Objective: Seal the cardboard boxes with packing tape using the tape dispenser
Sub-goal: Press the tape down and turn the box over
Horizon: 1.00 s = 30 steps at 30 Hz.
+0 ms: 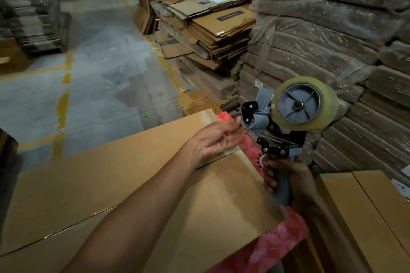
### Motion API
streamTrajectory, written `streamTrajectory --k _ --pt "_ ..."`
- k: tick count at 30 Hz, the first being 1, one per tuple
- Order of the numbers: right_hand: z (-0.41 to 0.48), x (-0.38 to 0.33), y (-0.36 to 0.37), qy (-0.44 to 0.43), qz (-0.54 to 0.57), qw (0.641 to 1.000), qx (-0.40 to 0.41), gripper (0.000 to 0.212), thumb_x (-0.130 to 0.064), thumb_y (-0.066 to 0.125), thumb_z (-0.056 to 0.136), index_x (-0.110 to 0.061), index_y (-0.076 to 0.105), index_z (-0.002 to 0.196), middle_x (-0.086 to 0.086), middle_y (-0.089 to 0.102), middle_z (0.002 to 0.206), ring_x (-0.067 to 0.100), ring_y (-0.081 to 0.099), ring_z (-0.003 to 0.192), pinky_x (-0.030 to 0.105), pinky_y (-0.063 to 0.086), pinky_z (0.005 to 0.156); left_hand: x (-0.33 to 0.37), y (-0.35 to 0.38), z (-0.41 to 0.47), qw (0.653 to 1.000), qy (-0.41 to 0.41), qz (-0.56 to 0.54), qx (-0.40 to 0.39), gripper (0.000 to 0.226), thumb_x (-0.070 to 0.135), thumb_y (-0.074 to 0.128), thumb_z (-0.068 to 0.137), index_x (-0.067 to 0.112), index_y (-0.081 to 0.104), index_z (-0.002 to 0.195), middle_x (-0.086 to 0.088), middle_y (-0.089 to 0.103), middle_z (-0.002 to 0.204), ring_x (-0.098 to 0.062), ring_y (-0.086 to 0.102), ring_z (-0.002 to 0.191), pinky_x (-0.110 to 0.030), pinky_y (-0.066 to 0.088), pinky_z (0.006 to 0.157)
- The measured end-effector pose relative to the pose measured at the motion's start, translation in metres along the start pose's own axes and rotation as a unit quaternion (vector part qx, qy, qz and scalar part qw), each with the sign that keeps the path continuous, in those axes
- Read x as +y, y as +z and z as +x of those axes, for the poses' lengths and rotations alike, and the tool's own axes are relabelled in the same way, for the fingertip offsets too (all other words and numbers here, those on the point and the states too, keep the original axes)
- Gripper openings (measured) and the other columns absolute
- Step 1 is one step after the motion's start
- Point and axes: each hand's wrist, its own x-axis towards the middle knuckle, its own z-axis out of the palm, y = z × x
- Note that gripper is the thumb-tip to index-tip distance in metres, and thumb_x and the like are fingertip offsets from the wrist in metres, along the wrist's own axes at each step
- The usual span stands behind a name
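Right hand [286, 180]: clenched round the grey handle of the tape dispenser [281, 131], which is held upright in the air.
Tape roll [307, 104]: clear, sitting on top of the dispenser.
Left hand [216, 141]: palm up, fingertips [240, 127] at the dispenser's front roller. From here I can't tell whether they pinch the tape end.
Cardboard box [111, 184]: flat and long, under the left forearm, lying on a red flowered cloth [279, 239].
Second box [368, 217]: just to the right.
Behind: stacks of flattened cartons [221, 31].
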Motion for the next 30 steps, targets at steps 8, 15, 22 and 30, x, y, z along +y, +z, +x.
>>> streamTrajectory --k 8,15,22,30 --pt "0.004 0.003 0.012 -0.041 -0.047 0.997 -0.052 0.011 -0.007 0.06 0.075 -0.004 0.051 0.079 0.011 0.041 0.061 0.02 0.037 0.042 0.029 0.035 0.044 -0.011 -0.013 -0.007 0.995 -0.019 -0.087 0.052 0.04 -0.006 0.039 0.102 -0.007 0.071 0.078 -0.016 0.069 0.071 -0.021 0.073 0.061 -0.029 0.062 0.059" --pt "0.009 0.004 0.015 -0.104 -0.132 0.983 -0.069 0.013 -0.007 0.062 0.078 0.002 0.053 0.079 0.012 0.044 0.061 0.021 0.042 0.045 0.032 0.038 0.045 0.003 -0.012 -0.017 0.992 -0.074 -0.03 0.102 0.019 0.004 0.053 0.096 -0.005 0.06 0.081 -0.015 0.066 0.061 -0.018 0.067 0.048 -0.026 0.059 0.049" --pt "0.017 -0.003 0.016 -0.122 -0.205 0.969 -0.067 0.017 -0.012 0.064 0.078 0.001 0.054 0.083 0.007 0.052 0.06 0.022 0.046 0.045 0.033 0.04 0.045 0.016 -0.017 -0.012 0.985 -0.098 0.045 0.134 0.042 0.006 0.046 0.101 -0.002 0.063 0.063 -0.009 0.062 0.052 -0.013 0.062 0.041 -0.023 0.057 0.051" --pt "0.024 0.006 0.026 -0.1 -0.248 0.963 -0.014 0.052 -0.039 0.069 0.067 0.008 0.057 0.084 0.014 0.055 0.064 0.023 0.046 0.047 0.033 0.039 0.051 0.044 -0.028 0.008 0.937 0.027 0.257 0.235 0.027 -0.011 0.035 0.097 0.002 0.053 0.083 -0.006 0.058 0.047 -0.011 0.051 0.037 -0.022 0.046 0.041"
